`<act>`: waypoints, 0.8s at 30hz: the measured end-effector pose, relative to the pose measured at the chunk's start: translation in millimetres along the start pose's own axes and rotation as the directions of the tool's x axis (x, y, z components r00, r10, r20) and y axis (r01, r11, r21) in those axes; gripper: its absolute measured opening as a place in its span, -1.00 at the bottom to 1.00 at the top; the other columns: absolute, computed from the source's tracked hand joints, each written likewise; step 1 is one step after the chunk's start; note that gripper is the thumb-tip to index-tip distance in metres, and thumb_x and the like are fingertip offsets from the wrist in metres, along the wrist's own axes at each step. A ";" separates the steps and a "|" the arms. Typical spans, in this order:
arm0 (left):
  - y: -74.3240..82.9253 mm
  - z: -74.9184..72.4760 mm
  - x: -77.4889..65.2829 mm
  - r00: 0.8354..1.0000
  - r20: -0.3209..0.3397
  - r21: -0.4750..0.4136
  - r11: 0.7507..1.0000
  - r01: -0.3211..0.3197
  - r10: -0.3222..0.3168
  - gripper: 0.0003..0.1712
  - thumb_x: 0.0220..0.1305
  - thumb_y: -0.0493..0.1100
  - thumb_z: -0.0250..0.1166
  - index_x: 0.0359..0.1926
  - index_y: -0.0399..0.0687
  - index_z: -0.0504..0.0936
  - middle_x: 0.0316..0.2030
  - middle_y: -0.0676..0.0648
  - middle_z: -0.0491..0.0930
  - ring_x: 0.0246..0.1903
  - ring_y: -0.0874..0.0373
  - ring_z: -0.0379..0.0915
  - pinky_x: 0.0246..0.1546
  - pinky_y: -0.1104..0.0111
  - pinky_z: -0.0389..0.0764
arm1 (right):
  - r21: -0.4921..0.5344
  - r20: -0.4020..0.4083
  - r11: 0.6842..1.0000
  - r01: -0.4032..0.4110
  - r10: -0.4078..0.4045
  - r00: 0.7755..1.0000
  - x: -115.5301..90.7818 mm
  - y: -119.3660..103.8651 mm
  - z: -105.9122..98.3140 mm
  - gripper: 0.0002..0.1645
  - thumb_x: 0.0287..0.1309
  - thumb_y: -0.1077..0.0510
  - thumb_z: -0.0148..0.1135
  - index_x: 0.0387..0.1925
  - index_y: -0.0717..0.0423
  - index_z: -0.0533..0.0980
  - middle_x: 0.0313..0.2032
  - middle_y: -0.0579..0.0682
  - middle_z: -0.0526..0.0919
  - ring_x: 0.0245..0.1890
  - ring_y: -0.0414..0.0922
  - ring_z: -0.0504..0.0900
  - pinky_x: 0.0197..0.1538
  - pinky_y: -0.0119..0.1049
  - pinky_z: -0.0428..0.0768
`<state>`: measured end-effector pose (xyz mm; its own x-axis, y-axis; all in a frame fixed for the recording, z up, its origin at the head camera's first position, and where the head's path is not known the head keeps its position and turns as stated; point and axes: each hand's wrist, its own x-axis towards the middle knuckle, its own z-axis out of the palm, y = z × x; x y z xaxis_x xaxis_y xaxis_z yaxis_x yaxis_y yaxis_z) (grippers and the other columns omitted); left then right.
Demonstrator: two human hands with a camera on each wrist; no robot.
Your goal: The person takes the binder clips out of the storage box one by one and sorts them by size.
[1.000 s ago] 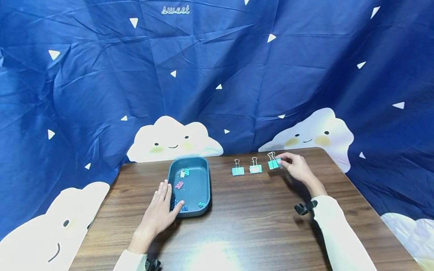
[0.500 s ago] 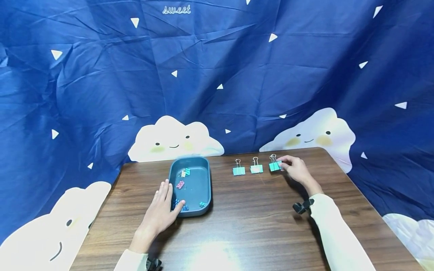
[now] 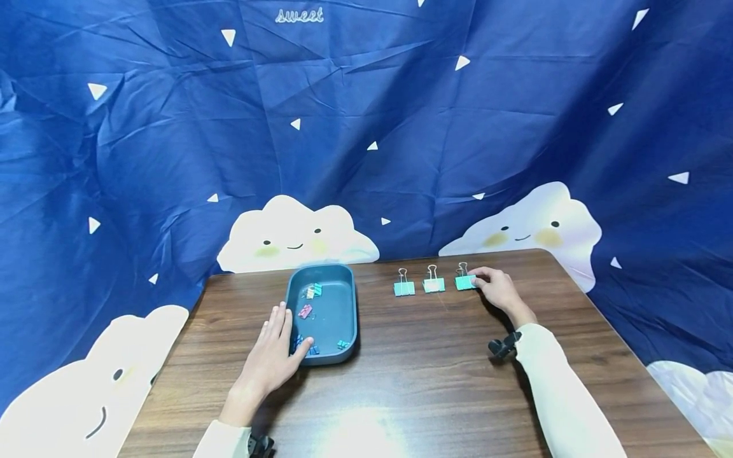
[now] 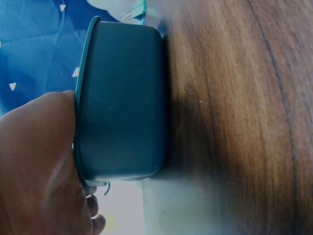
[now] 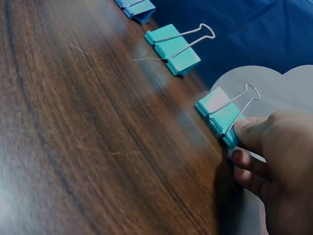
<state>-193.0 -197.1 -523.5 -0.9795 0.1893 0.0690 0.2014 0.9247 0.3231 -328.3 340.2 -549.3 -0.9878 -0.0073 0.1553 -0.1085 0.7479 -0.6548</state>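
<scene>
My right hand (image 3: 498, 291) pinches the end of a turquoise binder clip (image 3: 465, 282) between thumb and fingers, at the right end of a row. In the right wrist view this clip (image 5: 219, 108) stands at the tabletop with its wire handles up. To its left stand a second turquoise binder clip (image 3: 433, 285) and a light blue one (image 3: 404, 289). My left hand (image 3: 268, 359) rests on the left rim of a blue-green tray (image 3: 353, 312), fingers straight, thumb over the near corner. In the left wrist view the tray's outer wall (image 4: 122, 98) shows below the palm.
Several small binder clips lie in the tray, among them a pink one (image 3: 305, 312), a teal one (image 3: 342, 345) and blue ones (image 3: 312, 350) by my thumb. The wooden table (image 3: 412, 381) ends at a blue curtain (image 3: 343, 159) with clouds and triangles.
My right hand has lowered the turquoise clip slightly toward the near side and straightened it into line with the other two. The left hand and the tray have stayed put.
</scene>
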 end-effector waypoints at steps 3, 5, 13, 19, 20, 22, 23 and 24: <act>0.2 0.0 0.2 1.000 0.000 -0.001 1.000 0.001 -0.001 0.09 0.58 0.39 0.06 0.68 -0.34 -0.01 0.71 -0.33 -0.18 0.71 -0.25 -0.27 0.69 -0.14 -0.02 | -0.022 0.010 1.000 0.022 -0.021 1.000 2.1 0.2 2.4 -0.66 0.55 0.20 0.19 0.19 0.26 0.65 0.23 0.42 0.62 0.28 0.38 0.55 0.36 0.34 0.47; 0.3 0.3 0.5 1.000 0.003 -0.004 1.000 0.002 -0.002 0.09 0.58 0.39 0.05 0.68 -0.33 -0.02 0.71 -0.32 -0.19 0.72 -0.25 -0.28 0.70 -0.13 -0.03 | -0.036 0.018 0.999 0.034 -0.034 0.999 3.4 0.3 3.2 -0.66 0.55 0.21 0.19 0.20 0.28 0.64 0.24 0.44 0.58 0.30 0.40 0.52 0.38 0.36 0.44; -0.1 1.5 0.5 1.000 0.014 -0.004 1.000 0.005 -0.005 0.10 0.58 0.42 0.02 0.69 -0.32 -0.04 0.72 -0.32 -0.21 0.72 -0.23 -0.31 0.70 -0.12 -0.06 | -0.045 0.030 0.999 0.016 -0.015 0.999 4.6 1.4 3.4 -0.64 0.57 0.19 0.17 0.23 0.27 0.61 0.26 0.45 0.57 0.37 0.44 0.46 0.45 0.39 0.37; -0.8 0.6 0.3 1.000 0.011 -0.007 1.000 0.004 -0.004 0.11 0.57 0.43 0.02 0.69 -0.33 -0.03 0.71 -0.32 -0.20 0.72 -0.24 -0.30 0.70 -0.13 -0.05 | -0.053 0.030 0.998 0.027 -0.025 0.999 4.6 2.0 2.9 -0.64 0.57 0.18 0.17 0.24 0.27 0.61 0.27 0.45 0.57 0.37 0.45 0.45 0.46 0.39 0.36; -1.0 0.8 0.2 1.000 0.010 -0.008 1.000 0.004 -0.004 0.11 0.57 0.43 0.02 0.69 -0.33 -0.02 0.71 -0.32 -0.20 0.72 -0.23 -0.30 0.70 -0.13 -0.04 | -0.054 0.031 0.998 0.027 -0.026 0.999 4.5 2.0 3.1 -0.63 0.57 0.18 0.16 0.24 0.28 0.60 0.27 0.45 0.57 0.37 0.46 0.45 0.46 0.40 0.36; -1.2 1.1 0.1 1.000 0.008 -0.009 1.000 0.003 -0.002 0.11 0.57 0.43 0.02 0.69 -0.33 -0.02 0.71 -0.32 -0.20 0.72 -0.23 -0.30 0.70 -0.12 -0.04 | -0.053 0.029 0.998 0.031 -0.029 0.999 4.7 2.5 3.9 -0.63 0.58 0.18 0.15 0.25 0.28 0.60 0.27 0.46 0.56 0.37 0.46 0.45 0.45 0.41 0.36; -1.5 1.3 0.1 1.000 0.008 -0.008 1.000 0.001 -0.001 0.11 0.57 0.43 0.02 0.68 -0.33 -0.02 0.71 -0.32 -0.20 0.72 -0.23 -0.29 0.70 -0.12 -0.04 | -0.051 0.029 0.998 0.031 -0.029 0.999 4.6 2.9 4.2 -0.62 0.58 0.18 0.14 0.26 0.28 0.59 0.28 0.46 0.56 0.37 0.46 0.44 0.45 0.41 0.36; -1.5 1.5 0.1 1.000 0.006 -0.007 1.000 0.001 -0.001 0.10 0.57 0.43 0.02 0.68 -0.33 -0.02 0.71 -0.32 -0.19 0.72 -0.23 -0.29 0.70 -0.12 -0.03 | -0.048 0.029 0.998 0.029 -0.028 0.999 4.6 3.4 4.6 -0.61 0.59 0.19 0.13 0.27 0.28 0.58 0.29 0.46 0.55 0.38 0.45 0.44 0.45 0.41 0.36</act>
<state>-193.4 -197.9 -525.4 -0.9796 0.1909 0.0629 0.2009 0.9225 0.3297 -333.7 339.7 -554.3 -0.9872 -0.0474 0.1522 -0.1319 0.7785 -0.6136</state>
